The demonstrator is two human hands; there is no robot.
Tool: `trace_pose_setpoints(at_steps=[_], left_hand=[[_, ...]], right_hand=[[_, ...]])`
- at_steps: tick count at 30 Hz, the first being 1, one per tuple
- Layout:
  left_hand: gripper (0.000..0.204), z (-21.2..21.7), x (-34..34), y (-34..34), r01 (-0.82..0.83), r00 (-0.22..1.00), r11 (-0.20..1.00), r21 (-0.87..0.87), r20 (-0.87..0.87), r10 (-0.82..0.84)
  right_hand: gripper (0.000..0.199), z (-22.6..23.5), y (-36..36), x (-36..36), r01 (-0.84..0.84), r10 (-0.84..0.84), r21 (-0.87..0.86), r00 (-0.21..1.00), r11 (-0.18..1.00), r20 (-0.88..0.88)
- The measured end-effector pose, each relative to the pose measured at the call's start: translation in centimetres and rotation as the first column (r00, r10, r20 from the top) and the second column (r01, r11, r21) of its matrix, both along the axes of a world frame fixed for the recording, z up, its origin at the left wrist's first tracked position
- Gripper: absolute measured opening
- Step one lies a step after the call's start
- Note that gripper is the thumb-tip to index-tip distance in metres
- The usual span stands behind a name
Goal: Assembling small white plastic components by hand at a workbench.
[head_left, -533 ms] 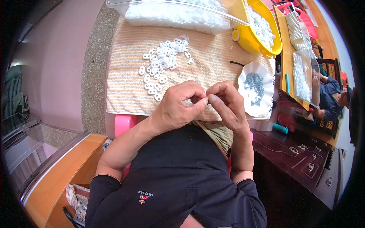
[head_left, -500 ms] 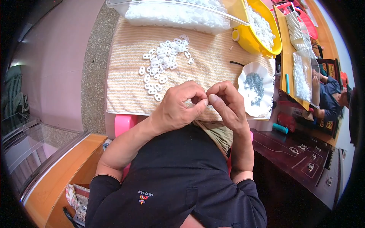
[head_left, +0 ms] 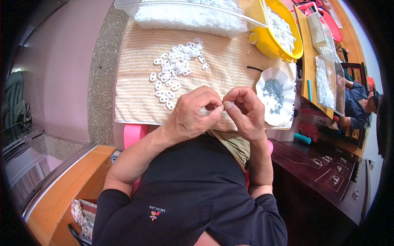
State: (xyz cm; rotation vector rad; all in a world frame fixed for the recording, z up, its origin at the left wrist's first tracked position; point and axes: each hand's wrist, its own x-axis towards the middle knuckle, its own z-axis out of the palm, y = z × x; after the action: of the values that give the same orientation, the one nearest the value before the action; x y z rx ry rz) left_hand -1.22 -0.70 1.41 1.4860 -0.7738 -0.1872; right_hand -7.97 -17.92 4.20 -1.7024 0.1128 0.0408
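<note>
Above the near edge of the striped towel (head_left: pixel 135 88), my two hands meet fingertip to fingertip. My left hand (head_left: pixel 196 111) is closed in a pinch of thumb and forefinger. Against it, the thumb and fingers of my right hand (head_left: pixel 247 114) press together as well. Whatever lies between the fingertips is too small and too covered to make out. Beyond my left hand is a loose pile of white oval plastic pieces with two holes (head_left: pixel 175 65). To the right of my right hand stands a white fluted dish (head_left: pixel 262 82) with small dark screw-like bits (head_left: pixel 274 95) in it.
At the far side stands a clear plastic bin (head_left: pixel 246 18) full of white pieces. Beside it is a yellow basin (head_left: pixel 262 41) with more. A short black strip (head_left: pixel 255 68) lies near the dish. Farther right, a clear tray (head_left: pixel 340 90) holds white pieces.
Both hands stay pinched together at nearly the same spot, with only a very slight shift of the fingers. The pile and the dish look the same.
</note>
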Motion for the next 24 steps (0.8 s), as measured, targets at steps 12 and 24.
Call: trace_pose_setpoints(at_steps=[12, 24], left_hand=[[0.007, 0.22, -0.05, 0.13, 0.003, 0.998, 0.997, 0.079, -0.056, 0.001], [0.01, -0.33, -0.11, -0.11, -0.084, 0.987, 0.992, 0.093, 0.143, 0.07]], right_hand=[[0.018, -0.45, 0.25, -0.14, 0.07, -0.072, 0.03, 0.995, 0.997, 0.067], [0.015, -0.43, 0.26, -0.04, 0.066, -0.056, -0.086, 0.992, 0.994, 0.112]])
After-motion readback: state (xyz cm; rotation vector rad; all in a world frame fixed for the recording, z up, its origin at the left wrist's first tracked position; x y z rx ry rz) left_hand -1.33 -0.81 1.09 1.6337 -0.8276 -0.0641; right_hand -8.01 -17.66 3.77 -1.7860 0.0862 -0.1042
